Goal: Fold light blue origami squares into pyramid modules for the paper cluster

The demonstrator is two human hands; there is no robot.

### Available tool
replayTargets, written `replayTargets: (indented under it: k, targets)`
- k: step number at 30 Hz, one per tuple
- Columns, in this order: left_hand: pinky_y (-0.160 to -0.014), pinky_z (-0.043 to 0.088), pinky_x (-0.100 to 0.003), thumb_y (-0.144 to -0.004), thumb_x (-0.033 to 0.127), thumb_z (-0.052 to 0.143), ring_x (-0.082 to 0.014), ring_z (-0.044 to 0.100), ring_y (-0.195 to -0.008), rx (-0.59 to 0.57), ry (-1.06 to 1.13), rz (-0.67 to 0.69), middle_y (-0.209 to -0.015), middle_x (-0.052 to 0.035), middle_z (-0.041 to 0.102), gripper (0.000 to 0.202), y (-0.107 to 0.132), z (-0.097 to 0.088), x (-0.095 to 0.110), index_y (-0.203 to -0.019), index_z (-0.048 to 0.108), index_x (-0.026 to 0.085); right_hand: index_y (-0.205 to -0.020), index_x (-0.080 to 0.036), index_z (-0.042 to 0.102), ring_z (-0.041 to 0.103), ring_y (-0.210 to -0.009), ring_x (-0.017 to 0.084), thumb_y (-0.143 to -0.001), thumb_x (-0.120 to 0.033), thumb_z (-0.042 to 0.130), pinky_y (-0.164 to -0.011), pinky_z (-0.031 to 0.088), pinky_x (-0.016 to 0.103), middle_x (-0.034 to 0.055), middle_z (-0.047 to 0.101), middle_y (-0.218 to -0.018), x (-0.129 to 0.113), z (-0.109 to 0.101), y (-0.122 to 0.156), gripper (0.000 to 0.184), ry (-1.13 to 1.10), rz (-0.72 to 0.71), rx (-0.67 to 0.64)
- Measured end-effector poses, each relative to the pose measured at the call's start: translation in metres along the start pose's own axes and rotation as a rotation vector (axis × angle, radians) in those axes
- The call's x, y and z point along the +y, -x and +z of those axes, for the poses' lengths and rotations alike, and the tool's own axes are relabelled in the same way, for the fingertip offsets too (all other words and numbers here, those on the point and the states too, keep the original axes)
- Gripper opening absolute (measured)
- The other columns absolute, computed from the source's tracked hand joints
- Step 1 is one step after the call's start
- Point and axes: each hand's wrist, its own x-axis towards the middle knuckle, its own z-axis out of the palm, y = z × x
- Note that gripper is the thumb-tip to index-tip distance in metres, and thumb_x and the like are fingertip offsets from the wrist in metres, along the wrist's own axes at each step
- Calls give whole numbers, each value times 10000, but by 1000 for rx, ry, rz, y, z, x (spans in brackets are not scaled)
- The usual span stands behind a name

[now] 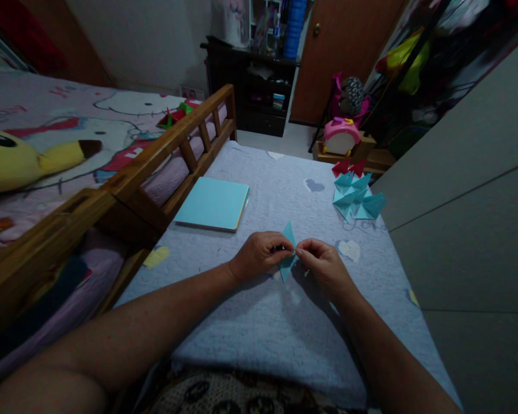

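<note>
A small folded piece of teal paper (289, 236) stands between my two hands over the grey-blue bedsheet (263, 322). My left hand (261, 255) pinches it from the left and my right hand (322, 261) pinches it from the right, fingertips meeting at the paper's middle. One point of the paper sticks up and another points down below the fingers. A flat stack of light blue paper squares (213, 203) lies ahead to the left. A pile of finished teal folded pieces (356, 195), with a couple of red ones (347, 167) behind, sits ahead to the right.
A wooden bed rail (164, 155) runs along the left, with a second bed and a yellow plush toy (21, 161) beyond it. A grey wardrobe wall (470, 230) borders the right. A dark shelf unit (259, 86), a brown door and a pink toy (341, 135) stand at the back.
</note>
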Motion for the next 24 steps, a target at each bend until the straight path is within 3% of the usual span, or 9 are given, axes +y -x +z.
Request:
replayTargets:
  k: [8,24]
  targets:
    - [-655,491,-239,-915,175,623,-116,620,-690,-22,-3,-7,-789,-37,714,108,0,0,1,-879,721,151,-728,-192,683,491,-599,120,-769,-333,678,-566,379,257,-16,529,-675,-5,-7,-1,147,215,-275,-40]
    - [-661,486,-240,-923,196,642,-117,608,-690,-18,-1,26,-784,-34,703,100,0,-1,0,-881,718,146,-755,-196,613,454,-519,109,-768,-359,661,-514,340,247,-51,496,-573,-2,-3,1,170,169,-155,-66]
